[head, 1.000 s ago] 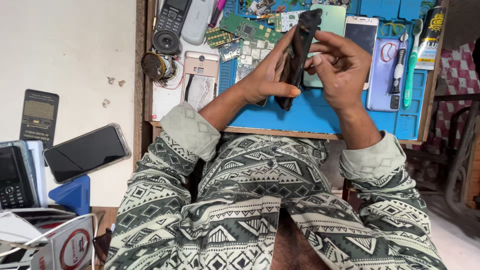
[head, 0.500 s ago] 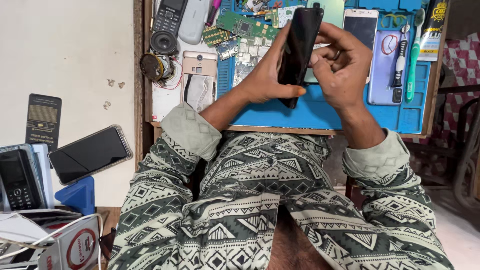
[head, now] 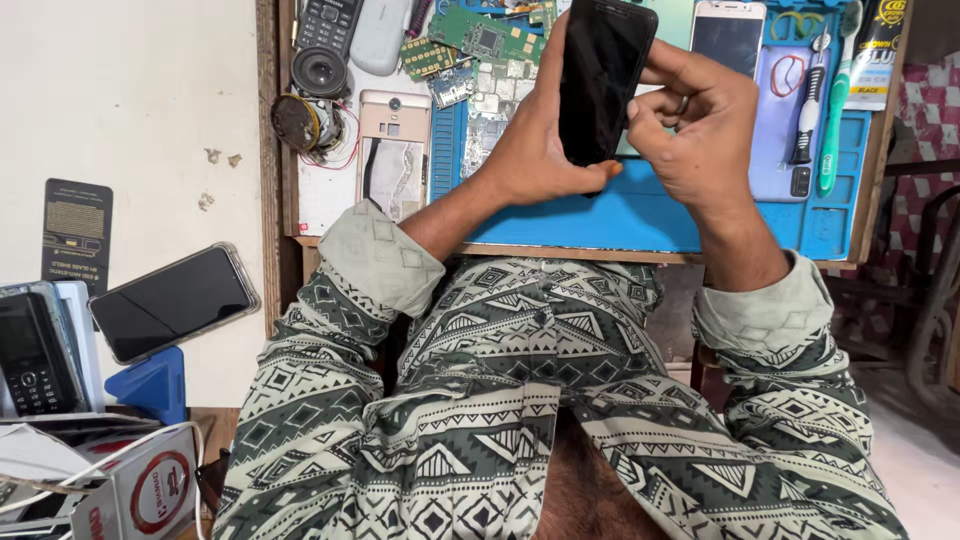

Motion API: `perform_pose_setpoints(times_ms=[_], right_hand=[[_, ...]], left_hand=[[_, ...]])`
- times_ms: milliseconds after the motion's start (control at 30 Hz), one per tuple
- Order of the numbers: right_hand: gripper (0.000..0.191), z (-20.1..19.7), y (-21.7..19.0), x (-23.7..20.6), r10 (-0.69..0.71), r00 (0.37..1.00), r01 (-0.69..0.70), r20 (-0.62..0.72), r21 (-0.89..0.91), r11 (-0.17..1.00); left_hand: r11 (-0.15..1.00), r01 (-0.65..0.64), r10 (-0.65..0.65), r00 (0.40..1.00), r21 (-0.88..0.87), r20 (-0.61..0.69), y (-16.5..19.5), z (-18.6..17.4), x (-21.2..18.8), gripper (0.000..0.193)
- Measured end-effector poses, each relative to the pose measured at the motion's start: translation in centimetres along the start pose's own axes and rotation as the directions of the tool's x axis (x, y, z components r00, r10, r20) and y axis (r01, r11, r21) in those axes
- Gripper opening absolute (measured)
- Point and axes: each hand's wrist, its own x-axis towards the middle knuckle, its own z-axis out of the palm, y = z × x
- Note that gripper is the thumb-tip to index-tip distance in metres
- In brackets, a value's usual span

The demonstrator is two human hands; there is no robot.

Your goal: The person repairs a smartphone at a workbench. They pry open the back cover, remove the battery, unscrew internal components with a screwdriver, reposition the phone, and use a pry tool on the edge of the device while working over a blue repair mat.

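Both of my hands hold a black smartphone [head: 603, 75] over the blue work mat [head: 640, 215], its dark screen facing me. My left hand [head: 530, 150] cups its left edge and bottom from behind. My right hand [head: 700, 125] grips its right edge, fingers curled against the side. The phone is tilted slightly, top end to the right.
On the mat lie green circuit boards [head: 480, 35], an opened gold phone back [head: 394, 150], a white phone [head: 728, 35], a screwdriver [head: 808, 95], a green toothbrush [head: 835, 110]. A keypad phone [head: 325, 20] and round speaker [head: 320, 70] sit left. Another smartphone [head: 172, 300] lies on the white surface.
The phone has been turned from edge-on to screen facing me. My hands have shifted their grip on its sides.
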Motion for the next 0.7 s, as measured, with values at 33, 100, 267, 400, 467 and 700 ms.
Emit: perform_pose_setpoints(times_ms=[33, 100, 267, 400, 467, 700], right_hand=[[0.048, 0.0, -0.1, 0.0, -0.013, 1.0, 0.013, -0.003, -0.006, 1.0], [0.047, -0.1, -0.1, -0.1, -0.04, 0.999, 0.04, -0.008, -0.021, 0.999], [0.041, 0.0, 0.4, -0.4, -0.027, 0.998, 0.022, -0.061, -0.078, 0.997], [0.03, 0.3, 1.0, -0.2, -0.044, 0.989, 0.026, -0.141, -0.131, 0.991], [0.032, 0.3, 0.9, -0.1, -0.015, 0.991, -0.001, -0.132, -0.118, 0.993], [0.035, 0.0, 0.3, 0.3, 0.003, 0.988, -0.018, -0.153, -0.098, 0.995]], left_hand=[[0.999, -0.016, 0.016, 1.0, 0.036, -0.02, 0.1, 0.1, 0.0, 0.136], [0.997, -0.041, 0.042, 0.999, 0.059, -0.026, 0.1, 0.2, -0.1, 0.136], [0.99, -0.114, 0.117, 0.993, 0.084, -0.034, -0.1, 0.3, -0.2, 0.132], [0.988, -0.119, 0.123, 0.992, 0.095, -0.04, -0.3, 0.4, 0.0, 0.134], [0.98, -0.162, 0.169, 0.984, 0.117, -0.054, -0.3, 0.6, 0.0, 0.137], [0.991, -0.104, 0.107, 0.994, 0.088, -0.035, -0.5, 0.6, -0.1, 0.139]])
